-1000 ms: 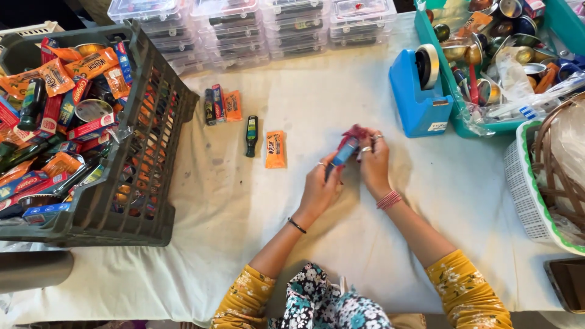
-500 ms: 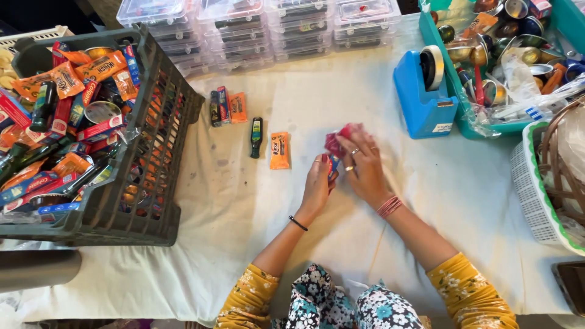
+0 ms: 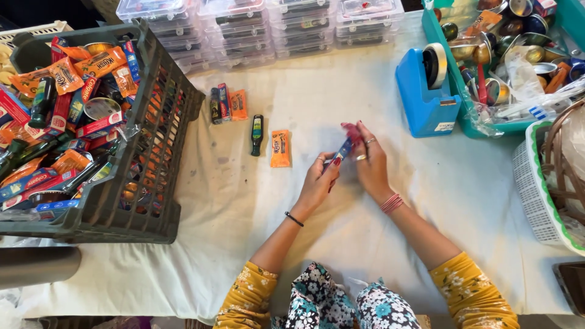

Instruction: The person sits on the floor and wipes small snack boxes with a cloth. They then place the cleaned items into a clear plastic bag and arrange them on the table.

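Looking down at the white table cloth [image 3: 244, 207], we start with the biggest thing: the dark plastic crate [image 3: 152, 158] at far left, still heaped with orange sachets, small bottles and boxes, so most of the stock looks unsorted. Top edge, the clear lidded boxes [image 3: 262, 30] sit stacked and closed. Right side, the teal bin [image 3: 472, 125] of capsules and the blue tape dispenser [image 3: 426, 97] just beside it. Mid-table, a little row is already laid out: three small items [image 3: 225, 105], then a dark mini bottle [image 3: 257, 134], then an orange sachet [image 3: 280, 148]. We judge that as early progress only. Now the hands: left hand [image 3: 317, 183] and right hand [image 3: 368, 161] meet above the cloth, fingertips pinching a small blue-and-red packet [image 3: 345, 146] between them, held just right of the sachet.
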